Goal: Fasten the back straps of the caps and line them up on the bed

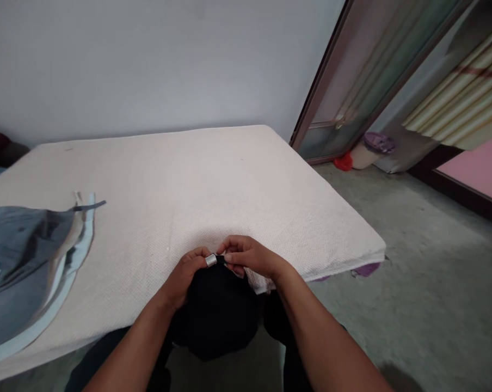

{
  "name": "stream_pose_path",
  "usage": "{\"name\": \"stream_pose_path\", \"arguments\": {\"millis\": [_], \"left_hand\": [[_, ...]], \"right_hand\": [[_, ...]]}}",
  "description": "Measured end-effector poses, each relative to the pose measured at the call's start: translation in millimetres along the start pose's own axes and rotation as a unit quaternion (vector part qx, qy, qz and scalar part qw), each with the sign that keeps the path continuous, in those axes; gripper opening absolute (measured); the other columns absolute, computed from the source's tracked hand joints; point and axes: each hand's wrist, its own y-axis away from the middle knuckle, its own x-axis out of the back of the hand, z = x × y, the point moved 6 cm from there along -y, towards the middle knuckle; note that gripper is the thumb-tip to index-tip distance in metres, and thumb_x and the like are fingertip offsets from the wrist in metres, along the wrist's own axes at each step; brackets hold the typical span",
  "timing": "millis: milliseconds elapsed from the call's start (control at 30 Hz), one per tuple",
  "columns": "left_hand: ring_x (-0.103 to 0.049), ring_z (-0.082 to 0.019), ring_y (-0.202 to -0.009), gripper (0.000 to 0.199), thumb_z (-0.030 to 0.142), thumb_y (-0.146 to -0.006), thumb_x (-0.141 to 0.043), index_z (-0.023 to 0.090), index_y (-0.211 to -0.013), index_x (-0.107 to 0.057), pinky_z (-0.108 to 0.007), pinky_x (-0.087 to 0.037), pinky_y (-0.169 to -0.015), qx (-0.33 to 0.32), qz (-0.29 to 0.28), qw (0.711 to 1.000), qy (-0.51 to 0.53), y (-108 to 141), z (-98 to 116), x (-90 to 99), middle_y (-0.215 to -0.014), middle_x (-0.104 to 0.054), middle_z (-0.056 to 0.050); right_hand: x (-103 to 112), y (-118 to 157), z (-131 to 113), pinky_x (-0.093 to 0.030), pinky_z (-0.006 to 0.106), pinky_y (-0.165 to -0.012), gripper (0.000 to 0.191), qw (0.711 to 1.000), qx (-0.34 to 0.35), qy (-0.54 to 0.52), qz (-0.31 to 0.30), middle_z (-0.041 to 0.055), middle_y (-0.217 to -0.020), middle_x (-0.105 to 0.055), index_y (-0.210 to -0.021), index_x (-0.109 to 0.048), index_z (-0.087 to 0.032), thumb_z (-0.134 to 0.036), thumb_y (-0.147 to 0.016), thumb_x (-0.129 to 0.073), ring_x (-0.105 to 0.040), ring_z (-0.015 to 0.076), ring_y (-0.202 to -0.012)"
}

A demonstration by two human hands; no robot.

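A black cap hangs at the near edge of the bed, its strap side up and its inside hidden. On its back strap sits a silver metal buckle. My left hand is closed on the buckle from the left, thumb and finger at its side. From the right, my right hand pinches the black strap just beside the buckle. The two hands are close together, with a short length of strap between them.
Stacked caps, grey on top with lighter ones beneath, lie at the bed's left. The bed has a pale textured cover. Behind it is a wall. On the right are a sliding door, a bin with a purple liner and a yellow curtain.
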Motion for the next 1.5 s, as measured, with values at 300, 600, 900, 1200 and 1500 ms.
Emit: {"name": "stream_pose_path", "arguments": {"millis": [300, 600, 900, 1200, 1500], "left_hand": [[-0.04, -0.007, -0.046, 0.008, 0.022, -0.072, -0.065, 0.017, -0.072, -0.059, -0.019, -0.028, -0.046, -0.024, 0.016, 0.999, -0.03, 5.2, 9.7, 2.9, -0.055, -0.05, 0.005], [-0.042, -0.007, -0.049, 0.013, 0.026, -0.073, -0.068, 0.017, -0.071, -0.059, -0.02, -0.029, -0.05, -0.037, -0.012, 0.998, -0.049, 2.6, 10.9, 1.4, -0.059, -0.053, 0.004], [-0.04, -0.007, -0.046, 0.007, 0.023, -0.072, -0.063, 0.017, -0.074, -0.06, -0.02, -0.027, -0.046, -0.021, -0.004, 0.999, -0.044, 2.5, 5.9, 5.6, -0.055, -0.05, 0.005], [-0.039, -0.007, -0.046, 0.013, 0.029, -0.072, -0.063, 0.016, -0.07, -0.062, -0.02, -0.027, -0.046, -0.026, 0.014, 0.997, -0.068, 3.3, 10.0, 5.4, -0.053, -0.048, 0.004], [-0.041, -0.009, -0.048, 0.013, 0.028, -0.076, -0.058, 0.016, -0.072, -0.062, -0.021, -0.029, -0.048, -0.03, 0.006, 0.996, -0.089, 4.6, 10.1, 7.0, -0.056, -0.05, 0.003]], "right_hand": [[8.4, 5.2, 4.2, -0.019, 0.019, -0.041, 0.021, 0.996, -0.033, -0.06, 0.058, -0.0084, -0.051, -0.041, -0.073, -0.053, -0.016, -0.03, -0.072, -0.069, -0.029, 0.0036, -0.042], [11.7, 1.5, -1.5, -0.018, 0.02, -0.041, 0.019, 0.994, -0.011, -0.017, 0.103, -0.0092, -0.05, -0.035, -0.071, -0.053, -0.017, -0.03, -0.073, -0.066, -0.025, 0.0042, -0.043], [13.6, -1.3, -0.5, -0.021, 0.019, -0.043, 0.017, 0.987, -0.015, 0.108, 0.116, -0.0072, -0.052, -0.039, -0.07, -0.054, -0.017, -0.03, -0.074, -0.064, -0.03, 0.0055, -0.045], [11.6, -4.2, -0.8, -0.021, 0.02, -0.044, 0.015, 0.984, 0.0, 0.136, 0.115, -0.0066, -0.054, -0.039, -0.071, -0.054, -0.017, -0.029, -0.075, -0.062, -0.031, 0.0062, -0.048], [8.4, -4.7, -3.6, -0.022, 0.02, -0.044, 0.015, 0.984, 0.004, 0.137, 0.116, -0.0063, -0.054, -0.04, -0.069, -0.054, -0.017, -0.028, -0.075, -0.062, -0.031, 0.0063, -0.048]]}}
